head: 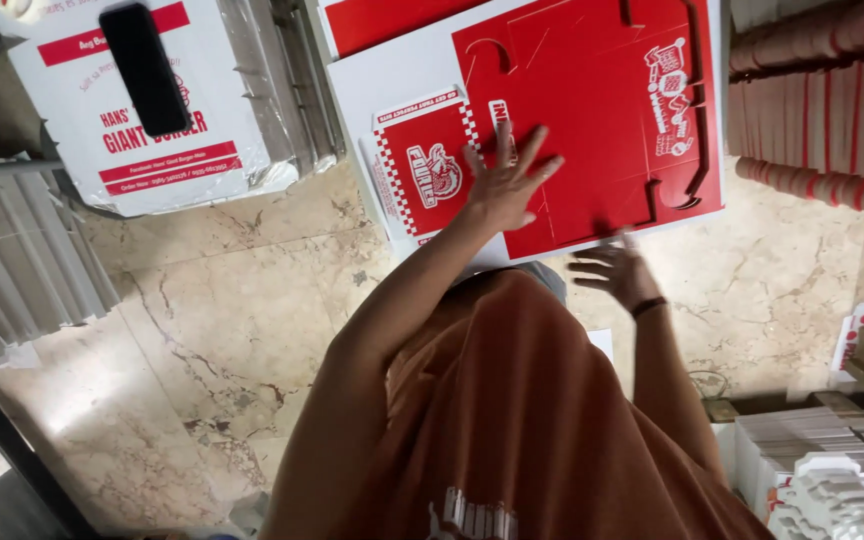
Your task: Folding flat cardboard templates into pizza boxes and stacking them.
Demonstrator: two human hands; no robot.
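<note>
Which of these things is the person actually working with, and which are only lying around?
In hand:
- left hand pressed flat on the red die-cut cardboard sheet
- right hand at that sheet's near edge

Lying about:
- small red and white checkered carton, flat beside the sheet
- white printed box with a black phone on it
- rolled red and white stacks
- white folded stacks

Smooth, slightly glossy red printed cardboard sheet (pixel 592 120) lies on polished, veined marble floor (pixel 242 300).
</note>
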